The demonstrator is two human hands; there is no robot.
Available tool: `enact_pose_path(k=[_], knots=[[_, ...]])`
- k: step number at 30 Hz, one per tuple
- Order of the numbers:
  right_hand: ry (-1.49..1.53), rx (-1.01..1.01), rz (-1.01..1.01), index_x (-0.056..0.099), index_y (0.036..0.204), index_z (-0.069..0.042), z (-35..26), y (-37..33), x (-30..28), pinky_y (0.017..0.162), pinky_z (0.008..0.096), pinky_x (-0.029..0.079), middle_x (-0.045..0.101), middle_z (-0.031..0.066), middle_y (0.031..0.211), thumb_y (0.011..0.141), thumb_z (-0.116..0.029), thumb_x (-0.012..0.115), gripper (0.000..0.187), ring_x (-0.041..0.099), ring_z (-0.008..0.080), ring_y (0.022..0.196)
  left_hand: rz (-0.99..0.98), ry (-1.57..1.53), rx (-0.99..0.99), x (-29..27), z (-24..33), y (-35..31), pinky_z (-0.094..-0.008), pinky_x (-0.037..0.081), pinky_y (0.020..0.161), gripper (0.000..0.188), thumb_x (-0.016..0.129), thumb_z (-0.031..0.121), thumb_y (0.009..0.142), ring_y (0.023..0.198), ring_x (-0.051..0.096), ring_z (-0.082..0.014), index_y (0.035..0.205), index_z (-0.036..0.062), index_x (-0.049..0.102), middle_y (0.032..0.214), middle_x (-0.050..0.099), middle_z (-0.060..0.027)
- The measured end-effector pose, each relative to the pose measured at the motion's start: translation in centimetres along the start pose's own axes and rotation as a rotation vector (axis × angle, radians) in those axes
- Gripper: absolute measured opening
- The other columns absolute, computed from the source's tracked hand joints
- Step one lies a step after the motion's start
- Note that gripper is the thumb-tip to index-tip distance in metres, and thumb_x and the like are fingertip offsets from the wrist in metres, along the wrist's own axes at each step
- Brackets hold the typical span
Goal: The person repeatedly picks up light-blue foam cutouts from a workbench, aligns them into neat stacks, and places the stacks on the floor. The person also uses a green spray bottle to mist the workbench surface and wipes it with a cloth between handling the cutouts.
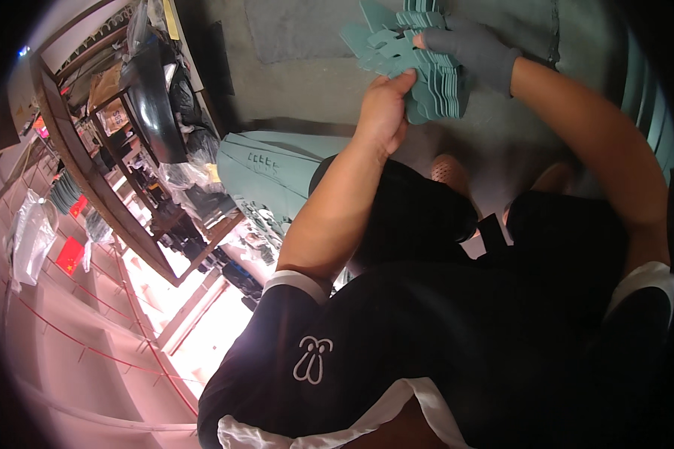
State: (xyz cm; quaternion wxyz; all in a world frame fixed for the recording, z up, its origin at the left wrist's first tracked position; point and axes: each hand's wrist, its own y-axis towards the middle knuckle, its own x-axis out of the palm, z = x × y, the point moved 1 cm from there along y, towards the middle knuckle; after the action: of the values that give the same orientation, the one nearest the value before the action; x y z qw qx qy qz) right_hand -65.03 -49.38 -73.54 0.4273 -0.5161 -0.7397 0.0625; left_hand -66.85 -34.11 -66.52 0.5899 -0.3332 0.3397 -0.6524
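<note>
the person's left hand [386,112] is gripping the near left side of a stack of green pieces [436,90], its thumb pressing along the edge while its other fingers are hiding beneath. the right hand [478,56], wearing a grey glove that is leaving the thumb's tip bare, is clasping the same stack from the upper right, the thumb lying over the top; most of its fingers are hiding from view. so both grips are clamping on the one stack, and the two hands are working close together without touching.

the stack is hanging in the air beyond the person's knees, above a grey floor [314,75]. its thin, flat pieces are showing curvy cut outlines; they are lining up in layers on the right and fanning out unevenly toward the upper left, where some pointed corners are sticking out.

beside the left forearm, a wide green sheet [240,166] is lying with a row of small slots showing in it. more green sheets [663,127] are standing at the far right, bending with the lens. a foot in perforated footwear [448,170] is resting under the stack.

the person is wearing a black shirt [464,337] with white trim. on the left, a brown frame [90,183] is slanting past a glossy black bundle [153,105], and a clear plastic bag [34,239] is hanging near a small red flag [70,255].
</note>
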Motion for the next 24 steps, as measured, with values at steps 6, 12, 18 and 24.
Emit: enact_pose_path(k=[6, 12, 18, 24], knots=[[-0.105, -0.062, 0.040, 0.056, 0.108, -0.001, -0.5, -0.5, -0.2, 0.079, 0.0297, 0.045, 0.060, 0.0088, 0.099, 0.077, -0.029, 0.062, 0.042, 0.058, 0.0158, 0.088, 0.028, -0.087, 0.076, 0.7, 0.1, -0.5, -0.0292, 0.046, 0.078, 0.024, 0.049, 0.016, 0.090, 0.091, 0.057, -0.0177, 0.106, -0.0024, 0.053, 0.098, 0.060, -0.0093], [0.001, -0.066, 0.043, 0.058, 0.106, -0.001, 0.4, -0.6, 0.1, 0.079, 0.0281, 0.044, 0.060, 0.0058, 0.097, 0.080, -0.023, 0.060, 0.034, 0.056, 0.0131, 0.088, -0.037, 0.054, 0.097, 0.1, -0.3, -0.5, -0.0280, 0.041, 0.082, 0.022, 0.054, 0.016, 0.088, 0.089, 0.053, -0.0130, 0.104, 0.0017, 0.059, 0.098, 0.060, -0.0038], [0.065, -0.053, 0.063, 0.056, 0.113, 0.000, 1.1, -0.5, 0.2, 0.081, 0.0272, 0.044, 0.060, 0.0057, 0.099, 0.081, -0.019, 0.060, 0.038, 0.055, 0.0123, 0.091, -0.129, 0.137, 0.138, -0.2, -0.2, -1.0, -0.0261, 0.040, 0.086, 0.039, 0.060, 0.013, 0.085, 0.096, 0.053, -0.0107, 0.122, 0.0036, 0.051, 0.105, 0.059, -0.0015], [-0.039, -0.075, 0.102, 0.055, 0.109, 0.001, 0.3, -1.3, 1.4, 0.079, 0.0270, 0.044, 0.058, 0.0049, 0.095, 0.079, -0.011, 0.059, 0.033, 0.053, 0.0116, 0.088, -0.161, 0.146, 0.097, -0.4, 0.1, -1.2, -0.0261, 0.040, 0.087, 0.038, 0.059, 0.013, 0.085, 0.096, 0.052, -0.0094, 0.122, 0.0040, 0.053, 0.102, 0.060, -0.0001]])
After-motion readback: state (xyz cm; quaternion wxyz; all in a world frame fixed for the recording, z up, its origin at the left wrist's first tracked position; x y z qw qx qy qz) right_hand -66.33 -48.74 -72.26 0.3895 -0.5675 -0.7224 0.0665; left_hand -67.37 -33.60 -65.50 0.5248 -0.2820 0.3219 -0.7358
